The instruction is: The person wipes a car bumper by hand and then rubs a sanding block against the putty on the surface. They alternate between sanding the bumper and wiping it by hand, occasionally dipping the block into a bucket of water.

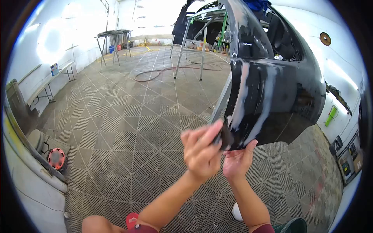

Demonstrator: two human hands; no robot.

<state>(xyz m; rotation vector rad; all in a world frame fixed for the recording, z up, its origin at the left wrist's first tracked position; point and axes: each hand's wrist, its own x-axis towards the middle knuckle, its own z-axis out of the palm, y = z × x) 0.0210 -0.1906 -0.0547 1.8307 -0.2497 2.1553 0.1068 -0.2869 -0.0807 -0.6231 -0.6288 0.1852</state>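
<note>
black bumper streaked white: both hands grip its lower edge, left hand, right hand.

Grated floor, white walls, metal stands.

Bumper's lower corner behind the blurred left hand; right hand's fingertips hidden underneath.

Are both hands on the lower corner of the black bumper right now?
Yes, the left hand and right hand both press the bottom corner of the black bumper, which carries white streaks.
</note>
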